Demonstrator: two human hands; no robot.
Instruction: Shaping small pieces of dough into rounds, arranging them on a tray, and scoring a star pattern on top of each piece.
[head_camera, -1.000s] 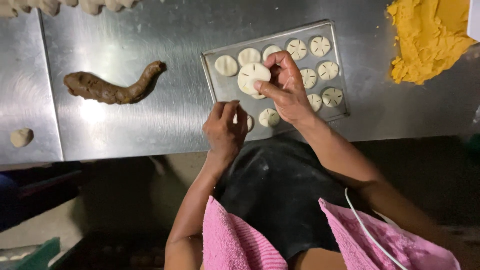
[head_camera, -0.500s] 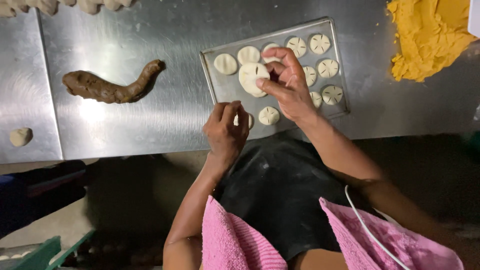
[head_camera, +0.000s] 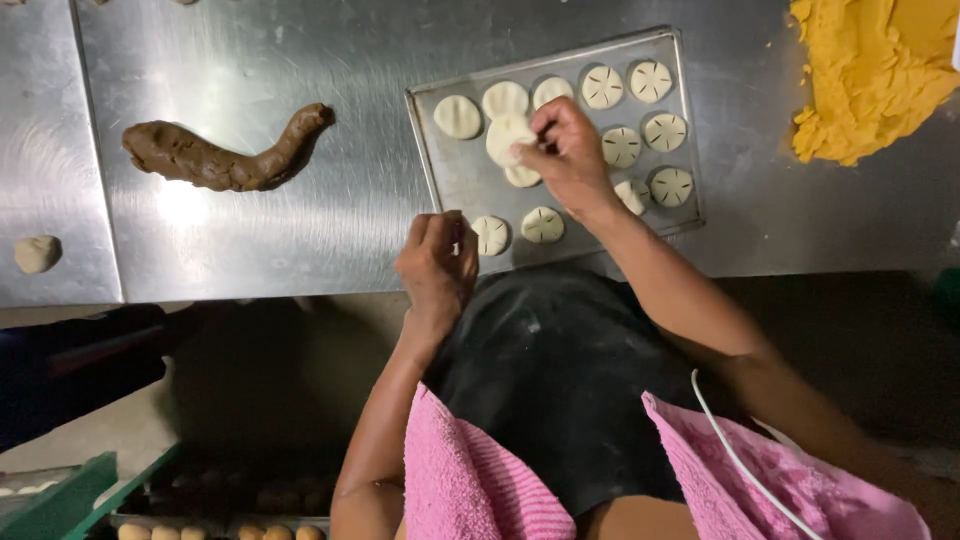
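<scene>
- Head view, looking straight down: a steel worktop (head_camera: 300, 60) carries a metal baking tray (head_camera: 450, 190) of pale dough rounds, some scored with crossing cuts, some plain.
- Right hand (head_camera: 570, 155) is over the tray's middle; its fingers pinch the edge of one plain dough disc (head_camera: 507, 135), lifted just above another round.
- Left hand (head_camera: 437, 265) rests at the tray's near edge, fingers curled almost closed around something small and thin; what it is cannot be told.
- A brown dough roll (head_camera: 220, 160) lies well apart to the left, and a yellow mound (head_camera: 860, 70) sits at the far right.
- Handling judgement: a light pinch at the rim should keep the soft disc flat, and it should be kept clear of the scored rounds (head_camera: 665, 132) nearby.
</scene>
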